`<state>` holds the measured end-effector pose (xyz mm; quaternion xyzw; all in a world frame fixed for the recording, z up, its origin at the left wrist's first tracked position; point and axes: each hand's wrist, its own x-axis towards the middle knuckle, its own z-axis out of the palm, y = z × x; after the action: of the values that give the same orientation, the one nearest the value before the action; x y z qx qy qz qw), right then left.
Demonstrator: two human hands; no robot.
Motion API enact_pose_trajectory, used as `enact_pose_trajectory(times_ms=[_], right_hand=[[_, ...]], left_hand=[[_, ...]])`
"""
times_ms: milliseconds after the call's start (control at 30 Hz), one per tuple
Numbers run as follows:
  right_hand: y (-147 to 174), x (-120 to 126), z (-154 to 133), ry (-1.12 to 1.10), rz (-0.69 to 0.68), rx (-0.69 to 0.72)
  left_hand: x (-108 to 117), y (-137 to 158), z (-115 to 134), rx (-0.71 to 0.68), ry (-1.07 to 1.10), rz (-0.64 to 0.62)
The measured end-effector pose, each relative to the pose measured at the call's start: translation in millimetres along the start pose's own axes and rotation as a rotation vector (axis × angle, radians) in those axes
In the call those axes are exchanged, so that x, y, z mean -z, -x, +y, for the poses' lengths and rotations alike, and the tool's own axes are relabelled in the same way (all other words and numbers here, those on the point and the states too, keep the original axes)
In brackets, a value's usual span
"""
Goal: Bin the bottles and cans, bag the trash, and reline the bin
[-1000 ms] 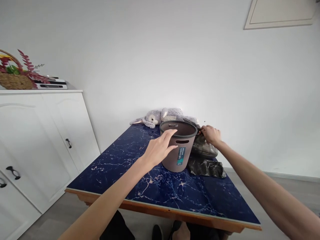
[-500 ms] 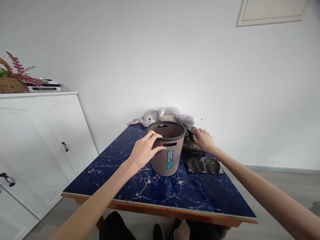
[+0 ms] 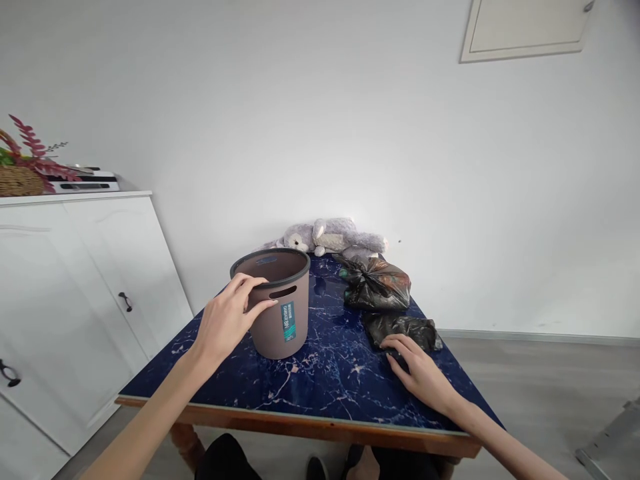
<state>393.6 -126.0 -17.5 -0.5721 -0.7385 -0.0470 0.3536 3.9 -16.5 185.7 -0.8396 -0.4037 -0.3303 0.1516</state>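
Observation:
A brown garbage bin [image 3: 273,323] with a dark rim and a teal label stands upright on the blue marbled table [image 3: 330,393]. My left hand [image 3: 233,313] is closed on its near rim, thumb outside beside the handle slot. Over on the right, my right hand [image 3: 417,373] is low over the table, fingers curved and apart at the near edge of a flat, folded black plastic bag [image 3: 407,327]. Whether the fingertips press on that bag is hard to see. Behind it lies a full, knotted black garbage bag [image 3: 383,287].
A grey plush rabbit [image 3: 333,237] lies along the table's far edge against the wall. To the left stands a white cabinet [image 3: 100,280] with a wicker basket [image 3: 23,180] on top. A grey metal object [image 3: 613,433] is on the floor at right.
The bin has shifted left with my left hand on it. My right hand has let go of the knotted garbage bag and come nearer, down to the folded bag.

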Motion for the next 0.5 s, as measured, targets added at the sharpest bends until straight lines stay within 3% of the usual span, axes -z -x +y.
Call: enact_pose_trajectory(times_ms=[200,333,500], right_hand=[[9,-22,12,0.082,0.093,-0.079],[10,-28,12,0.140,0.048,-0.110],[12,-29,12,0.171,0.028,-0.121]], left_hand=[[-1,5,-12,0.022,-0.063,0.055],[-8,16,-13,-0.005,-0.015,0.103],[-24,54,-9,0.086,0.183,0.328]])
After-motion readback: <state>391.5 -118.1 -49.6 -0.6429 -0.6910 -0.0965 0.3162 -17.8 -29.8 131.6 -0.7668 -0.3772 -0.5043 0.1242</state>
